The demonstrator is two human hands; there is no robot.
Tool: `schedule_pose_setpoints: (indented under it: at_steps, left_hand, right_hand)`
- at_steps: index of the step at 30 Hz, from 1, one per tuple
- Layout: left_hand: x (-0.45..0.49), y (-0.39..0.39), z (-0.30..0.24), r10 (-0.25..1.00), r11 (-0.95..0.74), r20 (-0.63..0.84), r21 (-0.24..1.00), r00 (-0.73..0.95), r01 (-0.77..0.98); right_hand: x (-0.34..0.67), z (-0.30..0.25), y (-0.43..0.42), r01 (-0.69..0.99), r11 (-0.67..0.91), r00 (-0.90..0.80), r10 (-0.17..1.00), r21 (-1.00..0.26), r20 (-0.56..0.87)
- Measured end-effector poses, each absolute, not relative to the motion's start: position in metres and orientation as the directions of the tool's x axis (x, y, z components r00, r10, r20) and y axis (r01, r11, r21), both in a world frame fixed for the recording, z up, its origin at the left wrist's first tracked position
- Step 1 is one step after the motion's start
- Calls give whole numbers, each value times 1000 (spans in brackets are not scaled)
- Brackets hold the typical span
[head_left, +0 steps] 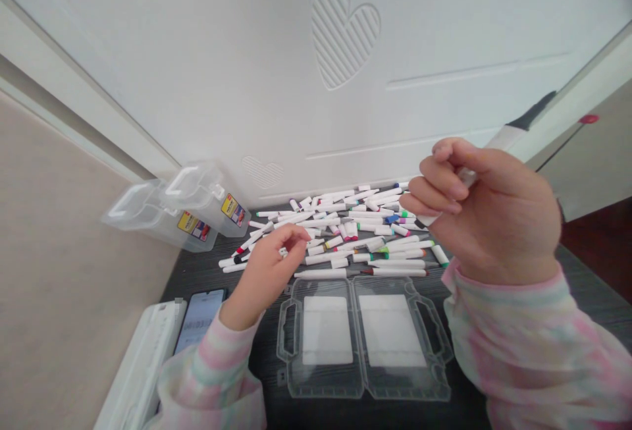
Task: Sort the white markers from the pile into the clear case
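My right hand (488,213) is raised at the right, its fingers wrapped round a white marker (507,137). The marker slants up to the right and ends in a dark grey tapered part; its lower end shows below my curled fingers. My left hand (269,272) is over the near left side of a heap of white markers (326,256), fingers bent inward. A small white bit shows by its fingers, but I cannot tell whether it is held. Many heap markers have coloured ends, and loose caps lie among them.
A clear plastic case (360,390) lies open in front, with a white panel in each half. Two clear bins (170,219) with yellow labels stand at the back left. A phone (201,318) and a long white case (143,357) lie left. A white door (247,87) rises behind.
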State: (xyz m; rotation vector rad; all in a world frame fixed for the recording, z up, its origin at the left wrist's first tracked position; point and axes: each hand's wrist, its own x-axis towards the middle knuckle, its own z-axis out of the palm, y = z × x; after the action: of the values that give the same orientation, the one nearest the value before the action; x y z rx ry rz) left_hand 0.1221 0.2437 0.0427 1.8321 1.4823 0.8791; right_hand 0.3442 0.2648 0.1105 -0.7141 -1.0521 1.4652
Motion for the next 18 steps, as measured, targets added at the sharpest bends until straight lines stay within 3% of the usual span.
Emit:
schedule_pose_setpoints:
  at_steps: [3, 9, 13, 18]
  left_hand:
    - [131, 238, 17, 956, -279, 118, 648, 268, 709]
    - [151, 218, -16, 885, -466, 163, 360, 437, 808]
    - [157, 212, -26, 872, -490, 160, 317, 463, 812]
    - [155, 212, -30, 874, -486, 167, 318, 457, 814]
  right_hand:
    - [335, 109, 263, -521, -68, -252, 964, -851, 78]
    - [314, 100, 255, -597, -368, -516, 856, -713, -9]
    - [305, 94, 248, -543, -509, -663, 748, -668, -31]
    - [298, 89, 242, -499, -578, -729, 683, -646, -49]
